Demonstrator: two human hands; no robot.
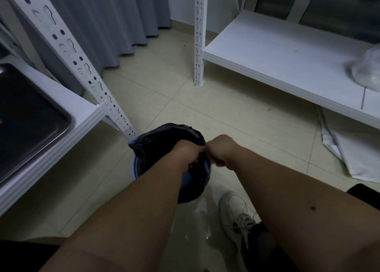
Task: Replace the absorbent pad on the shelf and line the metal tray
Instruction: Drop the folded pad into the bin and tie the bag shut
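Disposal is judged under way: bin liner (168,136) is gripped by left hand (188,154) and right hand (221,151); lining the tray (30,115) follows.

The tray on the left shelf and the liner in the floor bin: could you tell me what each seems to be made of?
Tray: apparently metal, likely stainless steel, with a smooth, dull sheen and a bright rolled rim. Liner: looks like thin black plastic film, glossy and crinkled, draped over the blue bin.

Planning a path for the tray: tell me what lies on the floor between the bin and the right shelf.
Head view: bare tile floor between bin and right shelf; nothing lies there.
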